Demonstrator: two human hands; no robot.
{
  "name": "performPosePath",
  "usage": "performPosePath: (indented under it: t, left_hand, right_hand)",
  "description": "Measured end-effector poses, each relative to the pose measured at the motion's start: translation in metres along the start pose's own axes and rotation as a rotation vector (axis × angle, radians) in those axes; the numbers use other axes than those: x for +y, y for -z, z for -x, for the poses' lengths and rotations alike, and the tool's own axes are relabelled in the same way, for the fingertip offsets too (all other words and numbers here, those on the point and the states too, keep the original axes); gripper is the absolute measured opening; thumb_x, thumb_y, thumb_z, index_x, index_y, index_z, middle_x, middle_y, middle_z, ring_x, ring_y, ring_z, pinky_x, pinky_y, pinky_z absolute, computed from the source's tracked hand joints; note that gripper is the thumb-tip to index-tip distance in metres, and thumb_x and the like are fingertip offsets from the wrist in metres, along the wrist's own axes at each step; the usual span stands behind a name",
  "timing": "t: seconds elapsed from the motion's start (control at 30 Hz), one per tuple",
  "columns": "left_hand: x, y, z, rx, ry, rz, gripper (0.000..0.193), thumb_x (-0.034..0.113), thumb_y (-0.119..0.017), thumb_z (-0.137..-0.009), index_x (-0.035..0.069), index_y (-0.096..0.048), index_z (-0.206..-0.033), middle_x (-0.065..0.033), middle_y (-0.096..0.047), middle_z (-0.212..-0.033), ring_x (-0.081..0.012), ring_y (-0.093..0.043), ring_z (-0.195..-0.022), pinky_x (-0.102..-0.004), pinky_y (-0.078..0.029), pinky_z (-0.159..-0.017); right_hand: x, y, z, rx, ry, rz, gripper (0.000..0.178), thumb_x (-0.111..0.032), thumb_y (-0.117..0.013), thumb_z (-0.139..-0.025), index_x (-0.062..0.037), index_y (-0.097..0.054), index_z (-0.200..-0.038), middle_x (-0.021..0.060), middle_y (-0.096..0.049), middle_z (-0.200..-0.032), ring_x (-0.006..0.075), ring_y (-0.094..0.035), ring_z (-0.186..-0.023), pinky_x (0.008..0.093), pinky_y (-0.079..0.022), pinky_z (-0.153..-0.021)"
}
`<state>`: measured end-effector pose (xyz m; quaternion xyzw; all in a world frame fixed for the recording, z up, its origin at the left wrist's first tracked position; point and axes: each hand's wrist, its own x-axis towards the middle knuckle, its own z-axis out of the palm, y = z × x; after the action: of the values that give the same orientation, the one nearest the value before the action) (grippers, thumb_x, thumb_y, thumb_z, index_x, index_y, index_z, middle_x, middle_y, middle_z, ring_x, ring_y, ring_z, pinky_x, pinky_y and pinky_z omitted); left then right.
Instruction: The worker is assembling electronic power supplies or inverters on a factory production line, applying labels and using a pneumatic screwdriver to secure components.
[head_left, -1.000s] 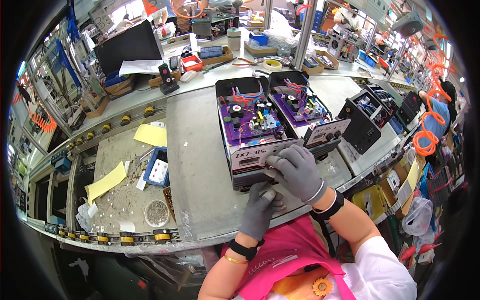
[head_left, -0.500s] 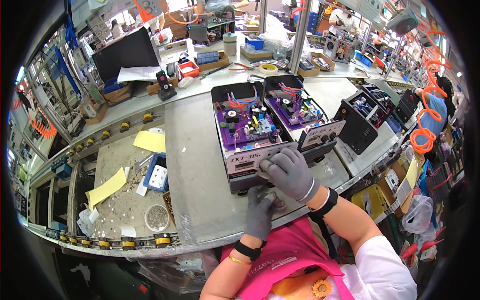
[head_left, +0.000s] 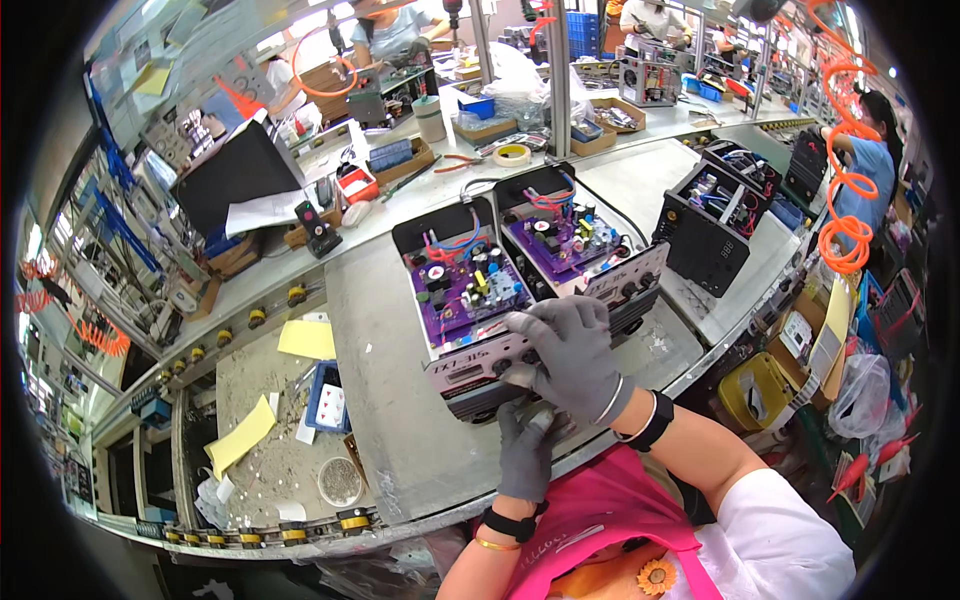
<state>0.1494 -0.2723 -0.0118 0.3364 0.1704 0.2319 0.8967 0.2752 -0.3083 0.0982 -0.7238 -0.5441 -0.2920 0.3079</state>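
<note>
Two open-topped machine units stand side by side before me: a left unit [head_left: 470, 290] and a right unit [head_left: 568, 240]. Each has a purple circuit board, coloured wires and a pale front panel. My right hand [head_left: 580, 360], in a grey glove, curls at the right end of the left unit's front panel [head_left: 462, 372]. Its index finger lies near the panel's top edge, and the thumb is beside a black knob [head_left: 502, 367]; fingers partly cover the knobs. Just below the unit's front, my gloved left hand [head_left: 527, 450] is closed with fingertips together; whatever they hold is hidden.
On the left sit a blue bin [head_left: 328, 398] with cards, yellow sheets [head_left: 242, 437] and a round dish of small parts [head_left: 340, 481]. Further black units [head_left: 705, 230] stand to the right. An orange coiled hose [head_left: 845, 190] hangs near a co-worker [head_left: 868, 175] in blue.
The view has shifted and turned a little. My right index finger has stretched toward the panel's top edge, uncovering knobs. My left hand stays low by the unit's front.
</note>
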Motion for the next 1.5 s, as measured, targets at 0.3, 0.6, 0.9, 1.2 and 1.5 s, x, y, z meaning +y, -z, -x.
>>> performPosePath:
  t: [0.3, 0.6, 0.9, 1.2, 1.5]
  left_hand:
    - [0.014, 0.000, -0.001, -0.028, 0.032, 0.078, 0.044, 0.012, -0.057, -0.086, 0.012, -0.041, -0.127, -0.0183, -0.052, -0.126, -0.0333, -0.053, -0.110, -0.0518, -0.045, -0.093]
    - [0.001, -0.036, -0.038, 0.054, 0.044, 0.030, 0.041, 0.009, -0.062, -0.083, 0.011, -0.045, -0.120, -0.0182, -0.054, -0.122, -0.0319, -0.053, -0.113, -0.0525, -0.041, -0.099]
    - [0.009, -0.005, -0.011, 0.205, -0.049, -0.096, 0.044, 0.012, -0.057, -0.087, 0.013, -0.042, -0.128, -0.0134, -0.055, -0.118, -0.0261, -0.056, -0.096, -0.0441, -0.048, -0.083]
    - [0.067, 0.072, 0.030, 0.497, -0.289, -0.204, 0.043, 0.011, -0.057, -0.087, 0.015, -0.042, -0.127, -0.0108, -0.059, -0.111, -0.0256, -0.059, -0.098, -0.0463, -0.050, -0.084]
    - [0.051, 0.001, 0.068, 0.551, -0.157, -0.765, 0.025, 0.006, -0.052, -0.091, 0.001, -0.048, -0.114, -0.0108, -0.054, -0.107, -0.0193, -0.055, -0.094, -0.0343, -0.048, -0.086]
  right_hand:
    - [0.083, 0.025, 0.049, 0.497, -0.340, -0.107, 0.049, -0.036, -0.067, -0.082, -0.0043, -0.056, -0.118, 0.0148, -0.056, -0.109, 0.0319, -0.051, -0.106, 0.0425, -0.040, -0.094]
    - [0.166, 0.002, 0.076, 0.008, -0.902, -0.740, 0.065, -0.053, -0.030, -0.099, 0.0016, -0.050, -0.126, 0.0140, -0.059, -0.116, 0.0224, -0.052, -0.108, 0.0330, -0.038, -0.098]
    - [0.146, -0.014, 0.085, -0.824, -0.760, -0.024, 0.048, -0.035, -0.042, -0.098, 0.0010, -0.043, -0.129, 0.0187, -0.060, -0.103, 0.0217, -0.057, -0.096, 0.0317, -0.046, -0.088]
    - [0.015, -0.055, 0.079, -0.286, -0.835, -0.907, 0.054, -0.028, -0.057, -0.089, 0.0005, -0.038, -0.130, 0.0281, -0.051, -0.115, 0.0368, -0.053, -0.106, 0.0426, -0.043, -0.090]
    - [-0.018, -0.070, 0.037, -0.547, -0.170, -1.177, 0.046, -0.023, -0.063, -0.080, 0.0016, -0.049, -0.117, 0.0234, -0.054, -0.110, 0.0374, -0.054, -0.103, 0.0434, -0.045, -0.087]
